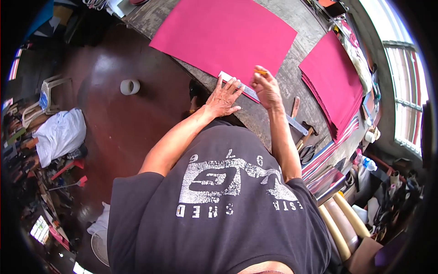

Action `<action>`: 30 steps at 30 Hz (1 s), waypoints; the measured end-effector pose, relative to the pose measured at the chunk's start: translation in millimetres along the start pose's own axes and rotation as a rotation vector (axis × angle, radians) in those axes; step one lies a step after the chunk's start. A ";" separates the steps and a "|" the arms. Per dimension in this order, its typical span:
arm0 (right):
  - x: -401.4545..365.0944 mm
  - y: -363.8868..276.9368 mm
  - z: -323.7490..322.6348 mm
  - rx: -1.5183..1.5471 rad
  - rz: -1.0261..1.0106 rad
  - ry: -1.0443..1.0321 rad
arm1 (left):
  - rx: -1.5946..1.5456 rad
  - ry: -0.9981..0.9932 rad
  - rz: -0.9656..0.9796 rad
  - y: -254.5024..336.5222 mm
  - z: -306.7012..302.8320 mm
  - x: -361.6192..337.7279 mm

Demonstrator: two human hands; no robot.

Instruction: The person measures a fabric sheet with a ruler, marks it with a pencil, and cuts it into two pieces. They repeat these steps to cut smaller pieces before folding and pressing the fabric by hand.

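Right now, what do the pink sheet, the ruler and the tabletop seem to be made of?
Pink sheet: probably card or thin felt; flat, matte, evenly coloured, no shine. Ruler under the left hand: likely metal; thin, pale grey strip with fine markings. Tabletop: worn wood perhaps; grey, mottled, rough-looking, though concrete is possible. Pencil in the right hand: too small to tell.

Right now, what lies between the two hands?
Head view: a ruler lies between the left hand and the right hand, which holds a pencil, on the pink sheet's edge.
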State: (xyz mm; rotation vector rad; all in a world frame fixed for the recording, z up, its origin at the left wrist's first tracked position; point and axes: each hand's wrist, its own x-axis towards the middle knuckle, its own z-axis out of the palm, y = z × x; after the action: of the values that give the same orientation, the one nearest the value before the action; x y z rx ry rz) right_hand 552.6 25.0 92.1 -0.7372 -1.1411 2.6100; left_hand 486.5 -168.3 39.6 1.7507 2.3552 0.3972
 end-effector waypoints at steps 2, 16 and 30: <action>10.5 18.9 15.2 -0.114 0.059 -0.021 | 0.045 -0.076 -0.008 2.7 -12.1 2.5; 42.0 75.8 45.7 -1.260 -0.478 -0.033 | 0.133 -0.204 -0.005 -2.3 -8.1 -0.5; 38.9 76.6 55.8 -1.401 -0.645 -0.159 | 0.132 -0.116 -0.021 -2.0 1.7 -6.5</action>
State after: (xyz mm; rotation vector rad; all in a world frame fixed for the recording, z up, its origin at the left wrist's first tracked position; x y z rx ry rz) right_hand 491.7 -48.2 54.2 -0.1878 -2.6353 1.0825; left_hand 487.1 -174.9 37.3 1.7518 2.3640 0.1359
